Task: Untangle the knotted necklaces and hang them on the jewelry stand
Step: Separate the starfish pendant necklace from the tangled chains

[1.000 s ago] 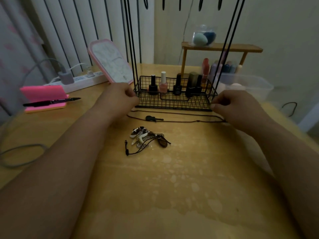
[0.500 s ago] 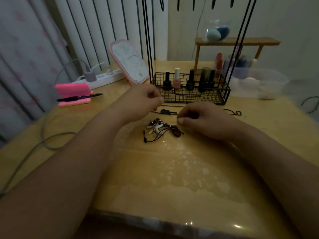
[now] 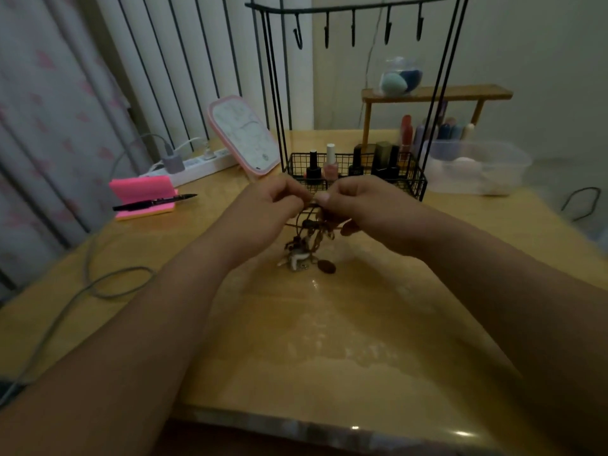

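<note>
Head view, necklaces (image 3: pixel 309 245): tangled bunch of dark cords and charms, hanging between and below both hands; whether the lowest pendant touches the table (image 3: pixel 329 340) cannot be told.
Left hand (image 3: pixel 273 205): fingers curled, pinching cords at the tangle's top.
Right hand (image 3: pixel 355 202): pinching there too, fingertips nearly meeting the left's.
Jewelry stand (image 3: pixel 408 187): just beyond the hands, hooks high above them.
Nail polish bottles (image 3: pixel 330 166): in the stand's wire base, behind the knuckles.
Pen (image 3: pixel 154 202): on a pink notepad (image 3: pixel 141 190), well left of the left hand.
</note>
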`<act>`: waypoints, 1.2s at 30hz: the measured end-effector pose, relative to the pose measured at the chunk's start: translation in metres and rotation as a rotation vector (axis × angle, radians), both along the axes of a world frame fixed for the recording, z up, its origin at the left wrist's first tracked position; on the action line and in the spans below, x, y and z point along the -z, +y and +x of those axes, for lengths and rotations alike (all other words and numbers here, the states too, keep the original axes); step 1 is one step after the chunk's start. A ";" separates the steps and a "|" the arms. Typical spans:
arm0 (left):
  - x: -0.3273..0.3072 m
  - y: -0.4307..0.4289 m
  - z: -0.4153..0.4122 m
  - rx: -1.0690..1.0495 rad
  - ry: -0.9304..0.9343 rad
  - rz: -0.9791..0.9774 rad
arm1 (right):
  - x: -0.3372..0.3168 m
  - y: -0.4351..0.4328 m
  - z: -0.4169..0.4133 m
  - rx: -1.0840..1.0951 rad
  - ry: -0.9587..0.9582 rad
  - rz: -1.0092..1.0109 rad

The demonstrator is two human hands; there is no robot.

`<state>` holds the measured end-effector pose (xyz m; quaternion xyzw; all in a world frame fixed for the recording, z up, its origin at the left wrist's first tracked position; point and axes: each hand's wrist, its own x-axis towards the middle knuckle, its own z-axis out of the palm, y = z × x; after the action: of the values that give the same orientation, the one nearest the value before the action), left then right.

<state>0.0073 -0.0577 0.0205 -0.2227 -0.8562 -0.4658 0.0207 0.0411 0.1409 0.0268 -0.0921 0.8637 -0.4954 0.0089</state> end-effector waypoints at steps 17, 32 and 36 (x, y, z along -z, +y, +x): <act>0.031 0.017 -0.023 0.281 0.001 -0.237 | 0.036 0.023 -0.005 0.146 -0.225 -0.672; 0.035 0.019 -0.017 0.262 0.017 -0.065 | 0.031 0.020 0.011 -0.025 -0.065 -0.053; 0.034 0.021 -0.016 0.228 0.043 -0.030 | 0.032 0.018 0.009 0.014 -0.097 -0.151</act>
<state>-0.0085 -0.0366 -0.0134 -0.3291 -0.8314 -0.4474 -0.0173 0.0504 0.1593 -0.0052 -0.0625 0.8229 -0.5632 0.0403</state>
